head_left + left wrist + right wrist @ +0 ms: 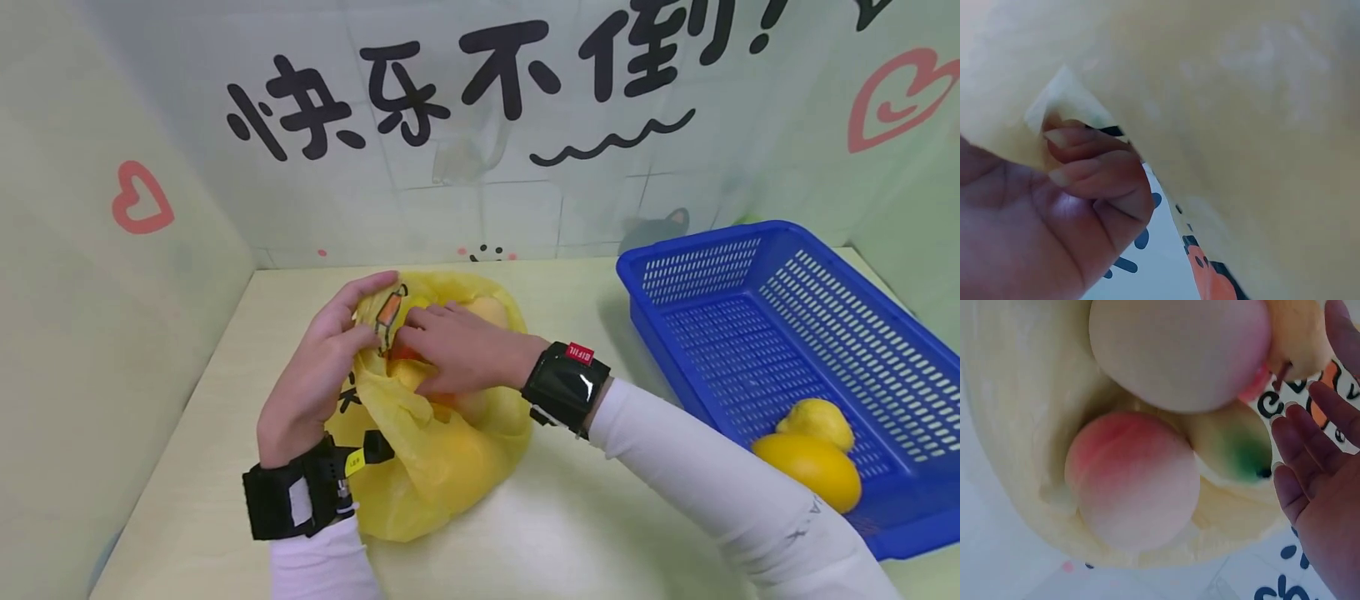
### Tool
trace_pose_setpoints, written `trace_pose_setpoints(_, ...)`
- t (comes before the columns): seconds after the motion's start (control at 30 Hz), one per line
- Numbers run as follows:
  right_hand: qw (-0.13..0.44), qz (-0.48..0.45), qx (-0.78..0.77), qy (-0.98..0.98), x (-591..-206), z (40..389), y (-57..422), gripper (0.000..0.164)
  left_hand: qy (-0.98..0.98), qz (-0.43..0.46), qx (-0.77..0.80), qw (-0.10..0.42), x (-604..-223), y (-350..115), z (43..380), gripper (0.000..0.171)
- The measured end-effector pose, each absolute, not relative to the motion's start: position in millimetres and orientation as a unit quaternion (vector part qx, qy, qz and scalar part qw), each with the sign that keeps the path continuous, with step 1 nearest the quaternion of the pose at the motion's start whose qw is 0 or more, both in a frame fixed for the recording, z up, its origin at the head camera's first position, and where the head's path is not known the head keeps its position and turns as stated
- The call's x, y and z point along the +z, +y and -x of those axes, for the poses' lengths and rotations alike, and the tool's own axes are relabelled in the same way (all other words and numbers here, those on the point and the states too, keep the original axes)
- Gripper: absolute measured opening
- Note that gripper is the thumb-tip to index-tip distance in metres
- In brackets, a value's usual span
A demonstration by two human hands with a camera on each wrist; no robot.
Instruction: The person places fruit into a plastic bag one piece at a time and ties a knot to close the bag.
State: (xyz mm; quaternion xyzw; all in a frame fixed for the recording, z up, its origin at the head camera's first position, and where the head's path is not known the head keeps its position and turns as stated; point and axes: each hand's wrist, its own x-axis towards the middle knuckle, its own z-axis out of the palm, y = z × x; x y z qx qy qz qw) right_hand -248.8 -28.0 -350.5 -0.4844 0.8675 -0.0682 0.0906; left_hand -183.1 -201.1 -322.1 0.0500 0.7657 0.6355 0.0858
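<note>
A yellow plastic bag [457, 475] stands on the table with its mouth open and fruit inside. My left hand [318, 367] grips the left side of the bag's rim; in the left wrist view its fingers [1104, 169] curl against the thin plastic. My right hand [468, 350] reaches into the mouth, palm down. In the right wrist view its fingers are spread and loosely bent, holding nothing. Beside them lie a pink-and-white peach [1132, 481], a larger pale peach-like fruit [1179, 350], a green-tipped yellow fruit [1238, 447] and a stemmed pear [1300, 337].
To the right sits a blue plastic basket [712, 333] with slotted walls. A lemon [817, 423] and a smooth orange-yellow fruit [810, 471] lie in its near part, beside my right forearm. Behind the table rises a pale wall [322, 208] with black lettering.
</note>
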Motion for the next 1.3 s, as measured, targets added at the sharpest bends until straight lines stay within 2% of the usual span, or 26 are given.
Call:
trace_pose_setpoints(0.2,0.093,0.465,-0.117,0.873,-328.5,260.1,-7.1,0.057,0.772,-0.042,0.628,0.087,-321.1,-202.5,182.0,0.062)
trace_pose_setpoints(0.53,0.085,0.398,-0.099,0.908,-293.7,282.6,41.1,0.039,0.768,-0.045,0.632,0.089,-321.8,-201.5,182.8,0.063)
trace_pose_setpoints(0.77,0.056,0.370,-0.085,0.923,-281.5,292.6,91.8,0.026,0.771,-0.046,0.629,0.088,-321.6,-200.3,182.6,0.063)
trace_pose_setpoints(0.97,0.090,0.293,-0.045,0.951,-272.5,298.1,137.4,0.027,0.769,-0.047,0.631,0.089,-322.3,-199.7,182.9,0.063)
trace_pose_setpoints(1.17,0.103,0.281,-0.046,0.953,-281.4,303.0,185.8,0.023,0.769,-0.038,0.631,0.096,-321.5,-199.9,182.5,0.063)
trace_pose_setpoints(1.3,0.135,0.269,-0.048,0.953,-294.1,300.8,216.7,0.023,0.767,-0.033,0.632,0.103,-321.2,-198.5,182.2,0.063)
